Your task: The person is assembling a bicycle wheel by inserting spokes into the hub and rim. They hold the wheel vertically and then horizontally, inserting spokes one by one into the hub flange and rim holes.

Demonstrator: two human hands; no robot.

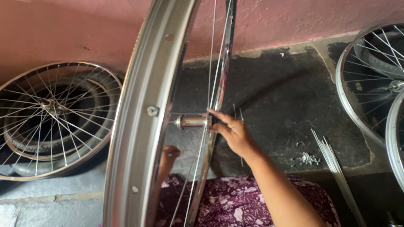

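The bicycle rim stands on edge, close to the camera, its plane nearly edge-on to the view and its circumference running from top to bottom of the frame. The hub sits inside the rim at mid-height; its long axis lies horizontal, pointing left-right across the rim plane. A few thin spokes rise from the hub toward the upper rim.

The right hand is just right of the hub, fingertips pinched together at the hub flange. The left hand is below the hub, mostly behind the rim; its grip cannot be determined.

Right of the rim, loose spokes and small nipples lie on a dark stone floor. Behind the rim stands a pink wall. Left of the rim, a spoked wheel leans on tyres.
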